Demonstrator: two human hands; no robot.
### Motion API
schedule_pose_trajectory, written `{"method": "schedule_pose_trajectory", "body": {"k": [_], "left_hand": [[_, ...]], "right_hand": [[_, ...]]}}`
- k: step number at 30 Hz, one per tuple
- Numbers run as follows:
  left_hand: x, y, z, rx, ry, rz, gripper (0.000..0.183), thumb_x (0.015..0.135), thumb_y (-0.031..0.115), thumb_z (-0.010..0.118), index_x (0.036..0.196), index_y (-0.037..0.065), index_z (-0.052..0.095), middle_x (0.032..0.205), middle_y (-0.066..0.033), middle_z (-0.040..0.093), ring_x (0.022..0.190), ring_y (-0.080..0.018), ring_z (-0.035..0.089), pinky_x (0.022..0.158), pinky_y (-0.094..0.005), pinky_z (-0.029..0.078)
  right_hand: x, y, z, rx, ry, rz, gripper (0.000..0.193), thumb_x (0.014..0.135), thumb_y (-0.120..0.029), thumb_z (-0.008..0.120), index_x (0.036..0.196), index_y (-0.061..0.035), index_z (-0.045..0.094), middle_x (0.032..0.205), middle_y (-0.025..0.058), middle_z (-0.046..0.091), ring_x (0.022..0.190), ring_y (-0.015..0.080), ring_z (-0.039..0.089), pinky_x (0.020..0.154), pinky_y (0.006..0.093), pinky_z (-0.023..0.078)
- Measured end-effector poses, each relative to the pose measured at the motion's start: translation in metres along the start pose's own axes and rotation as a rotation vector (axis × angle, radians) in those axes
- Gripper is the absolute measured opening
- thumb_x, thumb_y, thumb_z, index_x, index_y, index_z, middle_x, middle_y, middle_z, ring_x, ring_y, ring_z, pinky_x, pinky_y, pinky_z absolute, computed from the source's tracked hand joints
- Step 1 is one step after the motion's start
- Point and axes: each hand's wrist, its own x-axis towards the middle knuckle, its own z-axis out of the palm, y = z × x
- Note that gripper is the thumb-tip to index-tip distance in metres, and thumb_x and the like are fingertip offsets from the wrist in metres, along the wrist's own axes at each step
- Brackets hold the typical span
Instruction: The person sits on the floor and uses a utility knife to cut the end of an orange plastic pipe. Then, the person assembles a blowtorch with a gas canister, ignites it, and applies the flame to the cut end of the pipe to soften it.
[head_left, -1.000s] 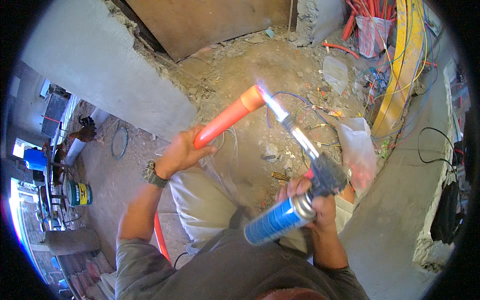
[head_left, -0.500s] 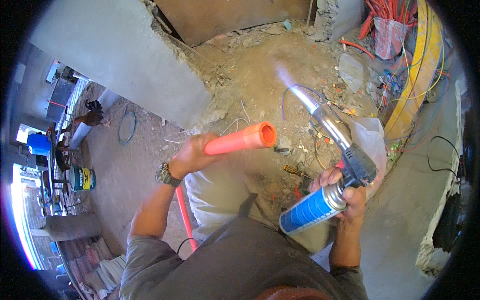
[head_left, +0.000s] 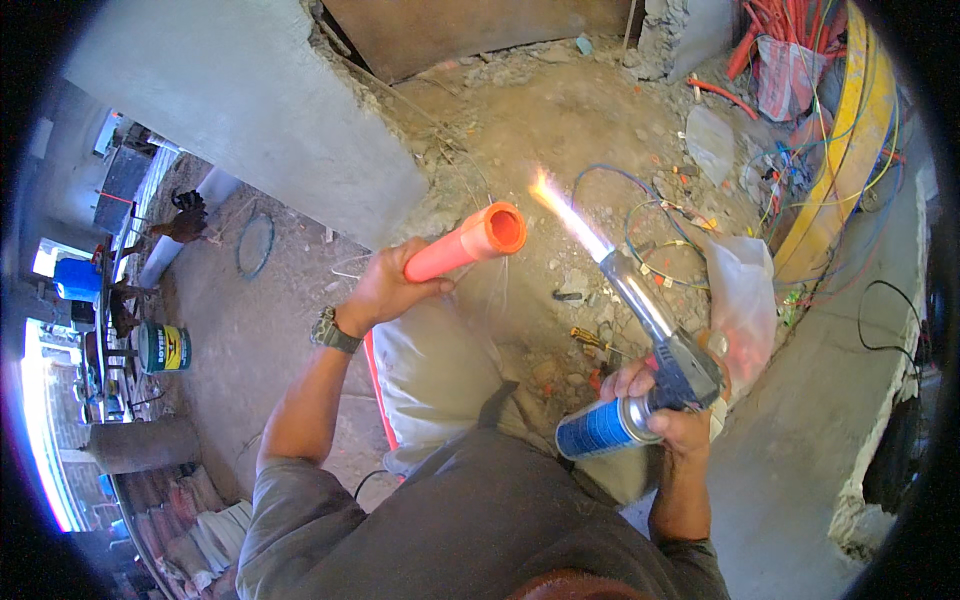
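My left hand [head_left: 392, 285] is closed around an orange plastic pipe [head_left: 455, 252], whose wider open end points to the right and away from me. In my right hand [head_left: 668, 405] is a gas torch [head_left: 640, 300] with a metal nozzle and a black head, fitted on a blue gas canister [head_left: 604, 428]. A flame [head_left: 568, 212] burns from the nozzle, bluish-white near the tip and orange at its far end. The flame passes to the right of the pipe's mouth, apart from it. My fingers wrap the canister's neck and the torch head.
A screwdriver [head_left: 588, 337], wires and rubble lie on the dirt floor ahead. A whitish plastic bag [head_left: 740, 290] is beside my right hand. Orange pipes stand in a sack [head_left: 788, 80] near a yellow curved strip [head_left: 845, 150]. A bucket [head_left: 165, 348] and a rooster [head_left: 182, 222] are at left.
The pipe's open end has swung up and slightly left. The torch has moved down and left, and its flame has grown brighter, with an orange tip.
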Motion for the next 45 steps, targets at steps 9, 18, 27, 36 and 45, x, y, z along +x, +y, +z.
{"method": "schedule_pose_trajectory", "body": {"k": [9, 18, 27, 36, 45], "left_hand": [[-0.007, 0.072, -0.004, -0.459, 0.262, 0.514, 0.066, 0.094, 0.045, 0.076, 0.139, -0.001, 0.059, 0.126, -0.0143, 0.068, 0.111, -0.0272, 0.066, 0.098, -0.0398, 0.051], [-0.006, 0.102, -0.001, -0.193, 0.408, 0.605, 0.059, 0.098, 0.049, 0.069, 0.127, -0.003, 0.065, 0.115, -0.0169, 0.068, 0.101, -0.0263, 0.065, 0.089, -0.0372, 0.051], [-0.004, 0.125, 0.007, -0.183, 0.41, 0.708, 0.046, 0.086, 0.026, 0.085, 0.123, 0.003, 0.069, 0.103, -0.0146, 0.07, 0.092, -0.031, 0.068, 0.079, -0.0393, 0.054], [0.0, 0.088, 0.01, 0.033, -0.03, 0.433, 0.06, 0.092, 0.042, 0.079, 0.136, 0.004, 0.064, 0.116, -0.0145, 0.072, 0.102, -0.0304, 0.069, 0.088, -0.04, 0.054], [0.016, 0.02, 0.049, 0.378, -0.13, 0.172, 0.051, 0.097, 0.056, 0.067, 0.109, 0.006, 0.068, 0.083, -0.0221, 0.071, 0.079, -0.0454, 0.071, 0.071, -0.0537, 0.055]], "right_hand": [[0.029, 0.0, -0.01, -0.197, 0.175, -0.153, 0.044, 0.081, -0.028, 0.083, 0.108, 0.0006, 0.063, 0.102, 0.0176, 0.064, 0.097, 0.0344, 0.066, 0.088, 0.0475, 0.055], [0.027, 0.004, -0.002, -0.23, 0.153, -0.144, 0.046, 0.078, -0.019, 0.085, 0.111, 0.0039, 0.063, 0.103, 0.0187, 0.067, 0.097, 0.0351, 0.069, 0.089, 0.0515, 0.057], [0.014, 0.0, 0.005, -0.252, 0.106, -0.12, 0.049, 0.078, -0.034, 0.087, 0.105, 0.0, 0.064, 0.1, 0.0172, 0.064, 0.096, 0.0357, 0.067, 0.085, 0.0476, 0.055], [0.004, 0.01, 0.006, -0.169, 0.31, -0.192, 0.04, 0.082, -0.017, 0.081, 0.112, 0.0031, 0.064, 0.1, 0.0184, 0.068, 0.093, 0.0346, 0.07, 0.086, 0.0483, 0.058], [-0.005, 0.024, 0.003, -0.126, 0.469, -0.011, 0.031, 0.085, -0.013, 0.078, 0.109, 0.0032, 0.066, 0.097, 0.0172, 0.072, 0.088, 0.0289, 0.073, 0.078, 0.0413, 0.06]]}}
